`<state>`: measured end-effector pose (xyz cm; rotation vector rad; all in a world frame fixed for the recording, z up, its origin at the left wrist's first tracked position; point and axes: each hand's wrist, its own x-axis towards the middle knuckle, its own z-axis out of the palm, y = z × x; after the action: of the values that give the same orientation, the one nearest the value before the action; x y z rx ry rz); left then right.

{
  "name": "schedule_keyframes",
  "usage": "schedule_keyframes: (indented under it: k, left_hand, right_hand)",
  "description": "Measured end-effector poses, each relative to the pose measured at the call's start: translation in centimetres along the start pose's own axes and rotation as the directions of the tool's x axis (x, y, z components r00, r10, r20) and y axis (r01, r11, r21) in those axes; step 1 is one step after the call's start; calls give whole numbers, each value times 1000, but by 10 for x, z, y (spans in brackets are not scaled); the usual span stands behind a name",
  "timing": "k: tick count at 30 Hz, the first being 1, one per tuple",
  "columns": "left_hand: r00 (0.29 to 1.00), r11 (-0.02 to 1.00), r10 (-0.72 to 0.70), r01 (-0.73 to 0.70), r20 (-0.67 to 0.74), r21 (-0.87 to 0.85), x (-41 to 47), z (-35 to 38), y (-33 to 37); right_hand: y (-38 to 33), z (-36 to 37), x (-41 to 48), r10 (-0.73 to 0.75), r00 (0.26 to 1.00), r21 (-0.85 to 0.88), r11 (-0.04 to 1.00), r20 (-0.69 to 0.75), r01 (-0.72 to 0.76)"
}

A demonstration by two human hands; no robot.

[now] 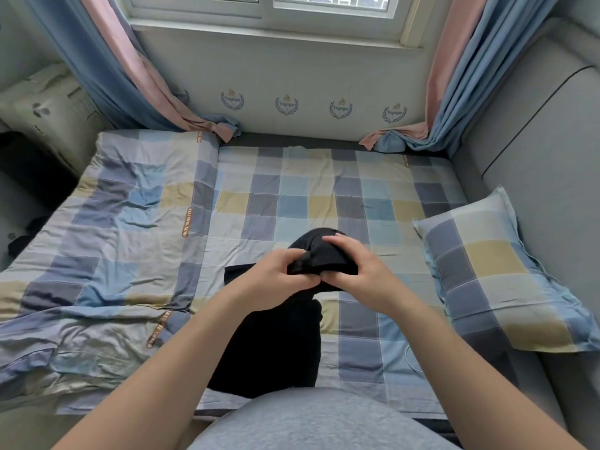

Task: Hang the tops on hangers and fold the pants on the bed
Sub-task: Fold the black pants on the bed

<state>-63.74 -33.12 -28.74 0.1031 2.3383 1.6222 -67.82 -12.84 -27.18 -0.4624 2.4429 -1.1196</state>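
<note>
Hanging from both hands, a black garment is held at the centre of the frame, above the near half of the bed. Its upper part is bunched into a rounded wad between the hands, while the rest drops in a dark fold toward the lower centre, where it reaches the mattress edge. Whether it is a top or a pair of pants cannot be told.

The left hand is closed on the left side of the wad, its fingers curled into the cloth and its thumb pressed against the fabric. The right hand is wrapped over the right side, fingers bent across the top and thumb tucked beneath; the two thumbs meet at the lower middle of the bundle.

A checked sheet in blue, grey and yellow is spread over the bed. A rumpled quilt of the same pattern is laid over the left part, and a matching pillow is set at the right edge. Blue-and-pink curtains are drawn aside at upper left and upper right of a window.
</note>
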Motion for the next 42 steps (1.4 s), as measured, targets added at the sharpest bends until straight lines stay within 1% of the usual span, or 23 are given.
schedule_keyframes:
  k: [3, 5, 7, 10, 12, 13, 16, 18, 20, 21, 23, 25, 26, 28, 30, 32, 33, 34, 36, 38, 39, 40, 42]
  left_hand:
    - [998, 999, -39, 40, 57, -11, -2, -3, 0]
    - [997, 997, -71, 72, 33, -41, -3, -3, -5]
    - [995, 992, -101, 100, -3, -76, -5, -1, -8]
    - [991, 985, -131, 127, -26, -119, -5, 2, -16]
    - [988, 984, -154, 151, -23, -97, -3, 5, -22]
    - [988, 987, -152, 151, -11, -59, -2, 7, -25]
    - [983, 978, -182, 183, -22, 98, 1, 14, -40]
    - [967, 952, -222, 242, -121, 189, -1, 18, -53]
    - [932, 905, -277, 335, -232, 263, -7, 22, -72]
    - [914, 888, -317, 380, -255, 257, -11, 25, -82]
    - [899, 893, -373, 415, -229, 175, -17, 30, -97]
    - [916, 930, -340, 362, -214, 72, -19, 36, -92]
    - [930, 950, -290, 308, -226, 45, -17, 36, -84]
    - [967, 987, -134, 150, -216, 58, -10, 33, -57]
    - [993, 998, -14, 21, -113, 63, -4, 29, -29]
    - [999, 999, 35, -35, -22, -28, 0, 28, -4]
    - [998, 995, 57, -58, -20, -83, 2, 28, 6]
    - [996, 991, 76, -81, -52, -109, 4, 30, 15]
    - [979, 992, 102, -113, -175, -57, 8, 29, 27]
    - [948, 988, 117, -82, -294, 130, 14, 24, 30]
    - [935, 976, 121, -51, -333, 212, 15, 21, 30]
    - [924, 967, 117, -23, -364, 253, 15, 17, 30]
    - [907, 977, 93, -3, -410, 214, 14, 12, 30]
  right_hand:
    - [8, -3, 4, 69, 998, 23, 997, -4, -69]
    - [9, -5, 4, 97, 995, 8, 995, -17, -96]
    - [8, -8, 3, 88, 995, -4, 996, -54, -88]
    - [-4, -16, 1, 55, 990, 131, 991, -133, -38]
    - [-15, -19, 1, 54, 986, 239, 971, -159, -15]
    - [-19, -19, 0, 61, 985, 290, 957, -159, -12]
    - [-25, -22, -2, 133, 978, 501, 865, -163, -35]
    - [-29, -30, -4, 195, 966, 643, 765, -171, -40]
    - [-29, -42, -6, 224, 956, 733, 681, -188, -16]
    - [-28, -49, -7, 231, 952, 762, 647, -202, 5]
    - [-25, -62, -8, 237, 941, 786, 617, -240, 45]
    - [-25, -71, -8, 219, 946, 748, 663, -239, 35]
    - [-26, -74, -8, 198, 955, 705, 709, -221, 16]
    - [-31, -73, -5, 152, 974, 617, 787, -168, -16]
    - [-39, -69, 0, 113, 984, 536, 844, -137, -23]
    - [-46, -65, 5, 70, 989, 411, 912, -132, -10]
    - [-49, -62, 6, 46, 991, 346, 938, -126, 0]
    - [-51, -59, 7, 24, 993, 296, 955, -112, 10]
    - [-53, -52, 8, -7, 998, 228, 973, -62, 21]
    - [-51, -47, 10, -22, 999, 160, 987, -36, 28]
    - [-47, -45, 12, -31, 998, 106, 994, -47, 36]
    - [-39, -43, 15, -36, 997, 34, 999, -75, 38]
    - [-21, -37, 23, -26, 985, -151, 988, -170, 0]
